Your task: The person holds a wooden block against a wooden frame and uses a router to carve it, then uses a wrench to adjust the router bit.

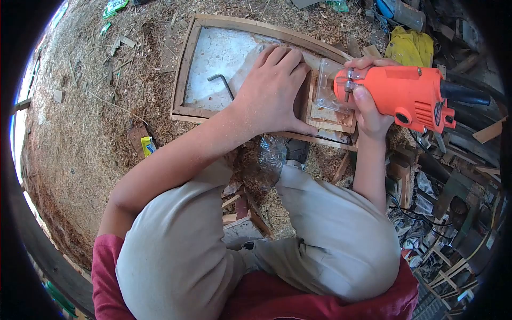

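My right hand (372, 109) is wrapped round an orange trim router (397, 93), which lies tilted with its cord end to the right. The router's clear plastic base (327, 85) is over the right end of a wooden frame (183, 64) with a pale, dusty panel inside. My left hand (280, 80) rests palm down on the frame and a wooden crosspiece (304, 98), fingers stretched and thumb apart. A black hex key (221, 82) lies on the panel beside my left wrist. The router's bit is hidden.
Wood shavings (96, 160) cover the ground on the left, with a small yellow packet (148, 145) there. A yellow cloth or bag (410, 48) is at the upper right. Cables (421, 216) and wood scraps clutter the right. My bent knees are close below the frame.
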The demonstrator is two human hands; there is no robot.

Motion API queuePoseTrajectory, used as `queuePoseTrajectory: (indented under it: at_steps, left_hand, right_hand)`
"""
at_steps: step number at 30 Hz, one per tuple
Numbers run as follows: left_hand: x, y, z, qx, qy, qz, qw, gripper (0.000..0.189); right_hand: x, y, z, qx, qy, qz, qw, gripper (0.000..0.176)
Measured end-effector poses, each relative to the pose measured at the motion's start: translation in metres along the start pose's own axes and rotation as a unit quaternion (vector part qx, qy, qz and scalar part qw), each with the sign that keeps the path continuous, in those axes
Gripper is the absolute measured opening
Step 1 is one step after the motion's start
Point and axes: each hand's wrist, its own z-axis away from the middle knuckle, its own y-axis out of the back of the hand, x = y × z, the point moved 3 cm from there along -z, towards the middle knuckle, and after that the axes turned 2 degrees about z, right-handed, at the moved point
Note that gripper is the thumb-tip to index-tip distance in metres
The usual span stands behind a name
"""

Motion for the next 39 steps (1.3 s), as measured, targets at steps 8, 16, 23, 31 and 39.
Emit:
queuePoseTrajectory:
  at_steps: [8,16,23,31,39]
  left_hand:
    - [0.001,0.0009,-0.0005,0.001,0.001,-0.009,1.0,0.096]
    - [0.0018,0.0004,0.0002,0.008,-0.007,-0.021,1.0,0.098]
    - [0.0009,-0.0009,0.0002,0.005,-0.01,-0.019,1.0,0.099]
    - [0.0013,-0.0008,0.0005,0.0,-0.011,-0.025,1.0,0.099]
    - [0.0014,-0.001,0.0006,-0.005,-0.01,-0.03,0.999,0.1]
  right_hand:
    - [-0.0017,0.0008,0.0001,-0.008,-0.006,-0.001,1.0,0.057]
    - [-0.0028,0.001,0.0025,-0.006,0.0,0.013,1.0,0.052]
    - [-0.0042,0.0014,0.0043,-0.007,-0.005,0.004,1.0,0.052]
    - [-0.008,0.0008,0.0059,-0.003,-0.02,0.005,1.0,0.053]
    - [-0.0055,0.0011,0.0056,0.011,-0.003,0.012,1.0,0.046]
